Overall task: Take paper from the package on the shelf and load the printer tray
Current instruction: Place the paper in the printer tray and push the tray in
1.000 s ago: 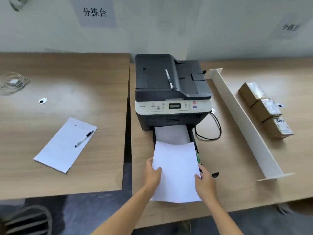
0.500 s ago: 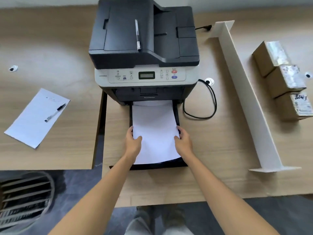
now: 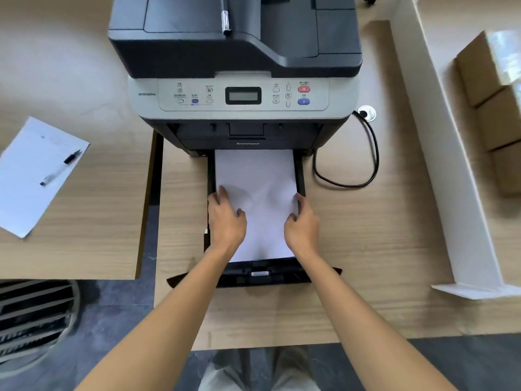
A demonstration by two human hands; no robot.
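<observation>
the printer [image 3: 239, 80] is being viewed closer than before. its pulled-out paper tray [image 3: 255, 273] is now being filled: the paper stack [image 3: 258, 179], held above a second ago, is being pressed flat inside by the left hand [image 3: 225, 221] and right hand [image 3: 303, 228], both clamped on its side edges; closing remains.

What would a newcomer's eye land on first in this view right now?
First, the two bare hands, left hand and right hand, pressing a white paper stack into the pulled-out black tray at centre. Next, the dark printer behind it, a pen lying on its lid. At far left, a loose sheet with another pen sits on the neighbouring table.
</observation>
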